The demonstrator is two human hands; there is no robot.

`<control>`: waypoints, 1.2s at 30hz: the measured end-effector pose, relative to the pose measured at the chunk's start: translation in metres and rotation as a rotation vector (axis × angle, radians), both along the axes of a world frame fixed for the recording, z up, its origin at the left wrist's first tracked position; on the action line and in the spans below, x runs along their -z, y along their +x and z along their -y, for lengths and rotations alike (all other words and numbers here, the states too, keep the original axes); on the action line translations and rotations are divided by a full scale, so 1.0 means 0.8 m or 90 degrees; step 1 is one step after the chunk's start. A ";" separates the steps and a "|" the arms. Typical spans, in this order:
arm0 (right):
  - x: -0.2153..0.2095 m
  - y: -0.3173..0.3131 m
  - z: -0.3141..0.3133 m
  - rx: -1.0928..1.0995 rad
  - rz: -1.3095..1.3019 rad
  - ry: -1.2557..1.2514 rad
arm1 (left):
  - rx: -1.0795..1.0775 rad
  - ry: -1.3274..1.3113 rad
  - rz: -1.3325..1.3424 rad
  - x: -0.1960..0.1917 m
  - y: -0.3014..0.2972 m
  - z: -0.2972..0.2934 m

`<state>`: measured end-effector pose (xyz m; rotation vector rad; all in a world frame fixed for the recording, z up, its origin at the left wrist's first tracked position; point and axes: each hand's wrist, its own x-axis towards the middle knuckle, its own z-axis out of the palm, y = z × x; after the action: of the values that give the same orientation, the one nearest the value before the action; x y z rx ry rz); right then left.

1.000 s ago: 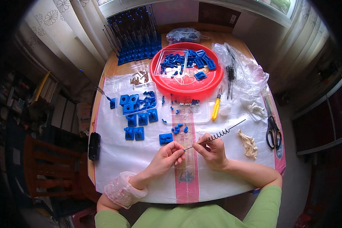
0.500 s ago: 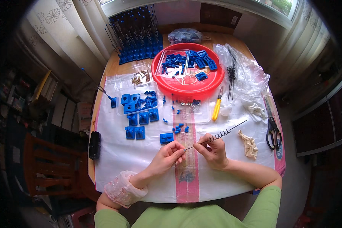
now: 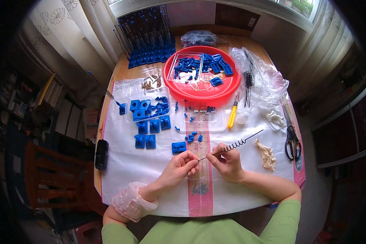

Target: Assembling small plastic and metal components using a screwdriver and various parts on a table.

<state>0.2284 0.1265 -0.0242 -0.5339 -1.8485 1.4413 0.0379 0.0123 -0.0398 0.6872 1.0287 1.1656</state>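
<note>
The left hand [image 3: 182, 166] pinches the 8 o'clock end of the dark coiled wire [image 3: 234, 145]; the right hand [image 3: 228, 164], nearer the coil, pinches its shaft. The long axis points toward 2 o'clock above the white-covered tabletop [image 3: 240, 200].

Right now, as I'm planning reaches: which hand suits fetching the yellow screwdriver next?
Probably the right hand: it's nearer the yellow screwdriver than the left hand, though holding the coiled wire.

Coiled rod [image 3: 234, 145]: end in left hand [image 3: 179, 166] hidden; window [image 3: 300, 6] cut off.
</note>
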 end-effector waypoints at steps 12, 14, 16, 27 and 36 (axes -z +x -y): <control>-0.011 0.008 -0.014 -0.032 -0.002 -0.086 | -0.047 0.171 -0.424 -0.041 0.019 0.010; -0.010 0.011 -0.016 -0.053 -0.007 -0.098 | -0.112 0.301 -0.632 -0.061 0.011 0.009; -0.013 0.009 -0.013 -0.069 0.007 -0.110 | -0.168 0.321 -0.813 -0.090 0.001 0.006; -0.018 0.009 -0.010 -0.120 0.039 -0.174 | -0.084 0.357 -1.176 -0.092 -0.017 -0.035; -0.018 0.009 -0.011 -0.117 0.041 -0.145 | 0.000 0.246 -1.290 -0.072 -0.008 -0.063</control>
<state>0.2360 0.1351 -0.0098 -0.5364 -1.8342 1.7907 0.0312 0.0630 0.0180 2.3275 2.3632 0.2719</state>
